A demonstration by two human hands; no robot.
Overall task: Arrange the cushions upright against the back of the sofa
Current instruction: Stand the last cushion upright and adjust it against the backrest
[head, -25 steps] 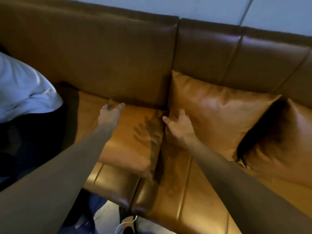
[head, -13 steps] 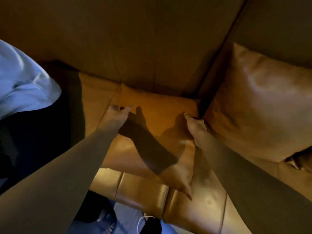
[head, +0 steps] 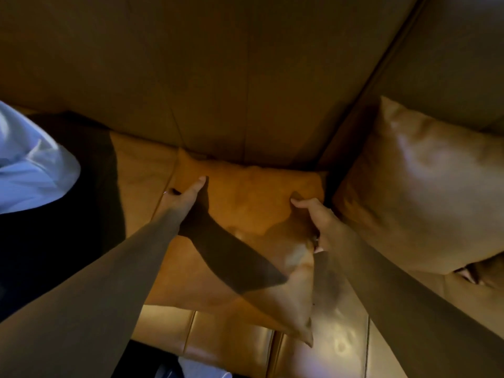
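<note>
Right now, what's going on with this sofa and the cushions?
A person leans over a tan leather sofa, gripping the flat-lying cushion on the seat with both hands: the left hand on its left edge, the right hand on its right edge. It has not been stood up yet. A second cushion to the right already leans upright against the backrest.

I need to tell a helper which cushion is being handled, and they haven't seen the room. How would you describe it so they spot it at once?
Start at the brown leather sofa backrest. At its foot, on the seat, lies the flat tan leather cushion, its far edge by the backrest. Unlike the upright tan leather cushion to its right, it lies flat, with the left hand and the right hand gripping its sides.
</note>
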